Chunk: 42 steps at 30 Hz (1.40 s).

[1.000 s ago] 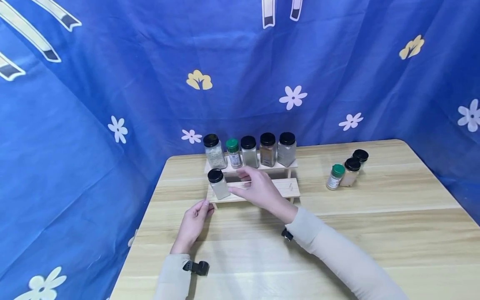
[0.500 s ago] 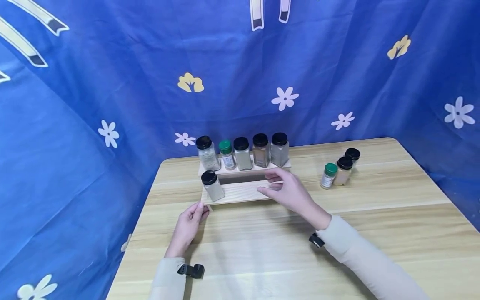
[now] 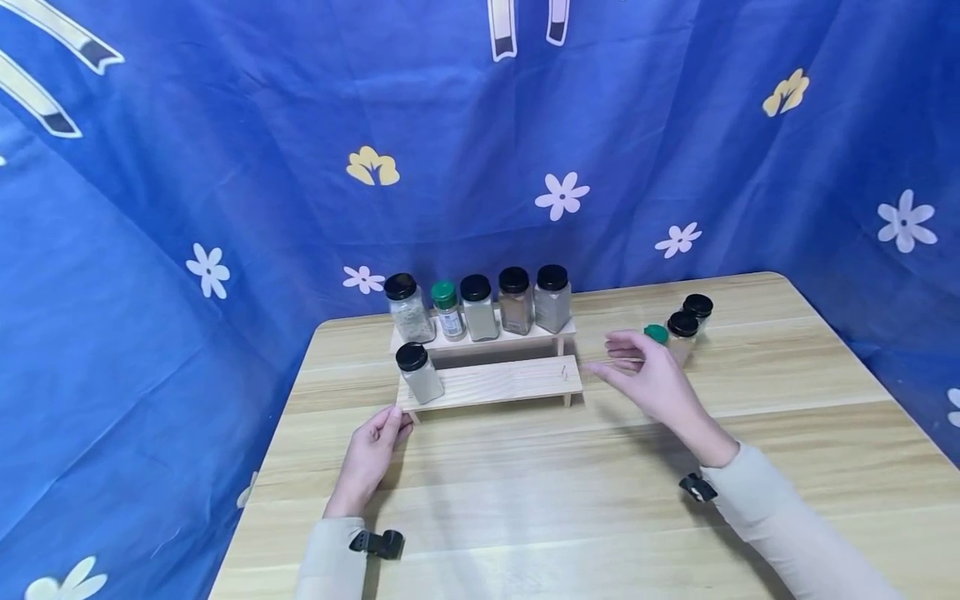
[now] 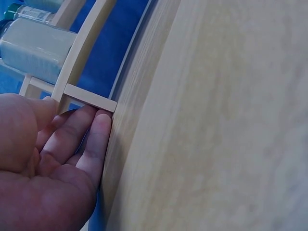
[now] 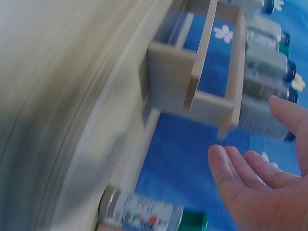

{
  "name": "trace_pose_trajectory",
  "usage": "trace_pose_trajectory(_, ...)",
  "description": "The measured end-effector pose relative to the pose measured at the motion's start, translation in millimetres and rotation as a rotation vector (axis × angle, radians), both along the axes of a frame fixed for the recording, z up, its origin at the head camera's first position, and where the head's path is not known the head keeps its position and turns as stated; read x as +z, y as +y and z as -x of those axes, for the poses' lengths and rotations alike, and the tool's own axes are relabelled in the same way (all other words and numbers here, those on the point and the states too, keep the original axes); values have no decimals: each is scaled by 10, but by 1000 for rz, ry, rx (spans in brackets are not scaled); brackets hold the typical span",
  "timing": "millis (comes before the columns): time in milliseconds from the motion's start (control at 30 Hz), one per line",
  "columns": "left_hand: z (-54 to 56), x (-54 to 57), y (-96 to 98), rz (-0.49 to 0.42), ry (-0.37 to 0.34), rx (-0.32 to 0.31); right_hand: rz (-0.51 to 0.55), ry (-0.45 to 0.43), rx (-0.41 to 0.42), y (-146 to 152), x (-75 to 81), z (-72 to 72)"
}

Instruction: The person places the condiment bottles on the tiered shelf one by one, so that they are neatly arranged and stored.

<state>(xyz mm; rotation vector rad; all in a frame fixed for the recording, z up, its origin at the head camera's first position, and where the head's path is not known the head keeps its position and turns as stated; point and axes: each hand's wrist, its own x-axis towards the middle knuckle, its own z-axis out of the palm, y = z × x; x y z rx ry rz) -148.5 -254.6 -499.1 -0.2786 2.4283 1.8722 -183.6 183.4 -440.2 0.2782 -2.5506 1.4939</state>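
A two-tier wooden spice rack point(image 3: 495, 382) stands at the back of the table. My left hand point(image 3: 371, 450) grips its front left corner; in the left wrist view the thumb lies by the shelf end and the fingers point(image 4: 98, 139) are at the leg. One black-capped spice jar point(image 3: 422, 379) stands at the left end of the lower tier. My right hand point(image 3: 652, 379) is in the air right of the rack, holding nothing, its fingers loosely bent. Behind it, partly hidden, is a green-capped spice bottle point(image 3: 656, 333), whose label shows in the right wrist view.
Several jars line the upper tier, among them a green-capped bottle point(image 3: 448, 312) and a brown-filled jar point(image 3: 516, 302). Two black-capped jars, one tan-filled point(image 3: 681, 333) and one behind it point(image 3: 698, 308), stand at the table's right. A blue curtain point(image 3: 465, 208) hangs behind the table.
My right hand has moved away from the jar on the lower tier, rightward past the rack's end to near the green-capped bottle. The left hand stays at the rack's corner. The head view has shifted slightly.
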Motion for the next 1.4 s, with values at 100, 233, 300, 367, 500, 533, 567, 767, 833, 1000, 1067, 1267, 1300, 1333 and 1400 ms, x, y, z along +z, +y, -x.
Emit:
trace_pose_trajectory(100,-1,1,-6,3,-1,4,-11,17,-36,134,5,2)
trace_pose_trajectory(233,-1,0,-11,3,0,3,-2,45,-104,288,35,11)
trace_pose_trajectory(300,-1,0,-14,0,-1,3,1,64,-143,355,61,17)
trace_pose_trajectory(367,-1,-2,-16,-1,-3,5,0,74,-175,411,85,26)
trace_pose_trajectory(500,-5,2,-18,-3,-7,10,-45,59,-206,495,98,37)
trace_pose_trajectory(533,-6,2,-18,-5,-7,10,-58,55,-207,509,93,39)
trace_pose_trajectory(567,-6,4,-17,-5,-6,9,-72,56,-209,521,87,42)
trace_pose_trajectory(767,-8,12,-1,-14,5,-3,-139,94,-237,559,66,59)
trace_pose_trajectory(833,-7,9,1,-15,7,-4,-164,105,-239,558,62,68)
trace_pose_trajectory(1000,-12,13,-4,-5,7,11,-227,143,-212,517,12,96)
trace_pose_trajectory(1067,-19,24,-1,-3,7,14,-239,169,-203,496,-14,109)
trace_pose_trajectory(1267,-32,41,15,1,8,7,-222,164,-151,461,-115,167)
trace_pose_trajectory(1300,-33,41,16,2,7,5,-217,145,-142,459,-138,174)
trace_pose_trajectory(1333,-34,39,16,1,6,3,-207,124,-131,458,-162,180)
trace_pose_trajectory(1400,-32,40,20,-3,5,1,-196,90,-116,453,-209,186)
